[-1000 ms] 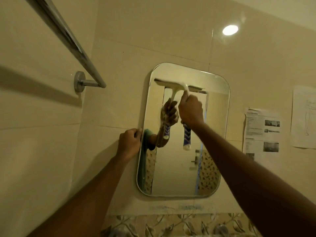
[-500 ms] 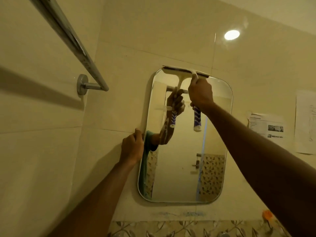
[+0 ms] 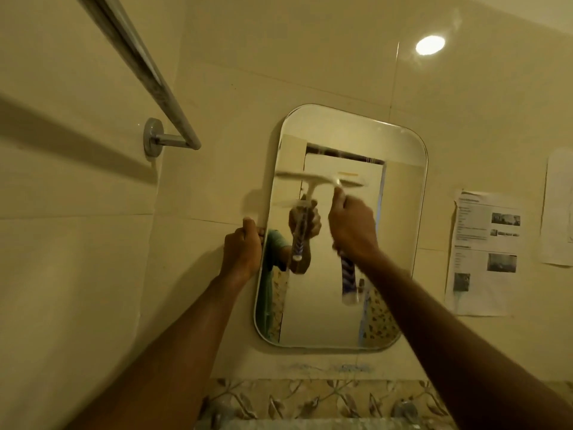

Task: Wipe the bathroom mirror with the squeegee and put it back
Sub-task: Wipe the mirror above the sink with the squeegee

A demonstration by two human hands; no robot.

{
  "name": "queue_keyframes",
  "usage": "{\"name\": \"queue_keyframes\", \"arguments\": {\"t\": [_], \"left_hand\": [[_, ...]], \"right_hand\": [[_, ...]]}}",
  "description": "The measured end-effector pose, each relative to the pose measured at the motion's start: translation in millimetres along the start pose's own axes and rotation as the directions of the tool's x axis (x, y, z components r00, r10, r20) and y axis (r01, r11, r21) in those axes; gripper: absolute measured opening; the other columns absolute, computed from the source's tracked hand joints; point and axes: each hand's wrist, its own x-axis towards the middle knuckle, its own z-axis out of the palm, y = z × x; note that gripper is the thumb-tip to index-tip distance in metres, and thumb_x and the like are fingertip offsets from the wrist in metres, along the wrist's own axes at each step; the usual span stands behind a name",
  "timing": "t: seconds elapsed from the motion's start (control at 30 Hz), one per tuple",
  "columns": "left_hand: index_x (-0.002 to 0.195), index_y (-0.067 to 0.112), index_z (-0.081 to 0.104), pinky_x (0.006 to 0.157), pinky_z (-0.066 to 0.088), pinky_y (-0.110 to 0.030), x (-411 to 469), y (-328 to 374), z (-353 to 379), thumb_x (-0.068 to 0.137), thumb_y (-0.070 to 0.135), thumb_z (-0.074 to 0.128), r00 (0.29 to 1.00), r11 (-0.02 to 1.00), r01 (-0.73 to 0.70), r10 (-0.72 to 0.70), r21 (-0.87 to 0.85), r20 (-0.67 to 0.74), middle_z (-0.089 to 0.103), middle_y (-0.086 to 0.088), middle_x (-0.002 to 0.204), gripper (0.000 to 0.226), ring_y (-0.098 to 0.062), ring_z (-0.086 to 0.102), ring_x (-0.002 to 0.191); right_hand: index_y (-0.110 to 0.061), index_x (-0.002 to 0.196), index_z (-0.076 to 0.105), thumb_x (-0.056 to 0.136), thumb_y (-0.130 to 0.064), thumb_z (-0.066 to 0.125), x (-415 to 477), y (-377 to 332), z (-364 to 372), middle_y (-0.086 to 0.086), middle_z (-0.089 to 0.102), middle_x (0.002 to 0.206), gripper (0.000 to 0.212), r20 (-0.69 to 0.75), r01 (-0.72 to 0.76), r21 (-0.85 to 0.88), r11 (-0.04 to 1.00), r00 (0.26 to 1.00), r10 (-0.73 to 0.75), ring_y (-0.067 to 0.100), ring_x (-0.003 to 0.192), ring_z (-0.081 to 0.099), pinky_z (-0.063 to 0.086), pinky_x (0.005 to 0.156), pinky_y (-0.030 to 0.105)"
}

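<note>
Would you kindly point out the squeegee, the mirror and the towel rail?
squeegee (image 3: 313,179), head view, on its white blade bar
mirror (image 3: 341,131), head view, on bare upper glass
towel rail (image 3: 155,88), head view, on the chrome bar

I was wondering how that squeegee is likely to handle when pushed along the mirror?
Probably light: the right hand alone grips the squeegee. Its white head looks stiff, lying straight across the mirror. The mirror itself may be loose, since the left hand holds its edge.
</note>
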Motion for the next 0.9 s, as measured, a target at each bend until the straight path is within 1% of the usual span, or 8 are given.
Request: {"name": "queue_keyframes", "arguments": {"t": [0.07,0.23,0.3,0.43,0.6,0.7,0.8,0.9], "left_hand": [[0.097,0.000,0.065,0.084,0.056,-0.050,-0.6,0.4,-0.4,0.102,0.040,0.018,1.000,1.000,0.004,-0.004,-0.003,0.009,0.070,-0.022,0.094,0.062,-0.035,0.066,0.085],[0.098,0.004,0.067,0.085,0.057,-0.052,5.3,3.3,-7.6,0.098,0.046,0.018,0.987,0.984,0.139,-0.128,-0.115,0.098,0.070,-0.021,0.095,0.065,-0.035,0.066,0.089],[0.101,0.005,0.067,0.083,0.058,-0.050,5.6,4.4,-11.1,0.097,0.047,0.017,0.977,0.972,0.176,-0.154,-0.155,0.146,0.070,-0.020,0.097,0.065,-0.032,0.066,0.090],[0.095,0.009,0.067,0.073,0.057,-0.040,5.6,3.5,-13.6,0.096,0.045,0.016,0.973,0.966,0.184,-0.152,-0.184,0.177,0.071,-0.014,0.091,0.062,-0.027,0.066,0.086],[0.094,0.011,0.066,0.072,0.057,-0.038,4.1,4.9,-13.8,0.093,0.045,0.018,0.975,0.969,0.178,-0.150,-0.170,0.166,0.071,-0.009,0.087,0.059,-0.025,0.066,0.087],[0.106,0.005,0.064,0.074,0.060,-0.042,-1.6,-2.6,-9.8,0.086,0.049,0.018,0.973,0.975,0.176,-0.151,-0.135,0.176,0.071,-0.016,0.098,0.066,-0.028,0.067,0.092],[0.101,0.008,0.066,0.071,0.060,-0.039,-1.6,-6.8,-12.7,0.088,0.048,0.018,0.978,0.982,0.136,-0.113,-0.129,0.173,0.071,-0.014,0.098,0.063,-0.027,0.067,0.090],[0.098,0.010,0.067,0.080,0.059,-0.045,2.9,-1.8,-13.0,0.093,0.043,0.018,0.982,0.982,0.124,-0.100,-0.143,0.160,0.071,-0.015,0.098,0.059,-0.029,0.067,0.091]], "right_hand": [[-0.019,0.067,0.049,0.104,-0.036,0.032,21.6,-10.9,-5.1,-0.006,0.053,0.054,0.044,-0.039,0.013,0.050,0.999,0.999,-0.012,-0.001,0.031,0.052,0.039,0.032,0.012],[-0.021,0.072,0.049,0.103,-0.040,0.030,-4.2,17.6,11.0,-0.002,0.057,0.057,0.041,0.020,0.012,-0.039,0.999,1.000,-0.011,0.002,0.034,0.055,0.042,0.033,0.014],[-0.024,0.072,0.048,0.102,-0.043,0.029,-35.9,38.1,21.3,-0.003,0.057,0.058,0.040,0.023,-0.012,-0.083,0.996,1.000,0.014,0.004,0.035,0.054,0.045,0.033,0.017],[-0.029,0.068,0.046,0.102,-0.044,0.030,-93.7,61.9,34.0,-0.007,0.055,0.055,0.040,0.053,-0.023,-0.159,0.987,0.998,0.032,0.002,0.039,0.052,0.031,0.032,0.010],[-0.028,0.068,0.049,0.102,-0.043,0.030,-81.3,48.9,21.8,-0.005,0.056,0.058,0.041,0.092,-0.032,-0.134,0.990,0.995,0.045,0.007,0.045,0.056,0.052,0.042,0.025],[-0.026,0.069,0.047,0.103,-0.043,0.029,-65.2,43.3,16.7,-0.006,0.054,0.059,0.041,0.050,-0.032,-0.097,0.995,0.998,0.037,0.007,0.043,0.054,0.047,0.040,0.020],[-0.027,0.072,0.046,0.103,-0.042,0.028,-80.6,55.5,26.7,-0.006,0.055,0.060,0.039,0.094,-0.046,-0.132,0.990,0.994,0.059,0.004,0.043,0.053,0.040,0.039,0.015],[-0.031,0.070,0.047,0.102,-0.040,0.031,-121.5,76.0,41.1,-0.008,0.052,0.054,0.037,0.089,-0.054,-0.131,0.990,0.994,0.066,-0.002,0.041,0.051,0.033,0.034,0.011]]}}
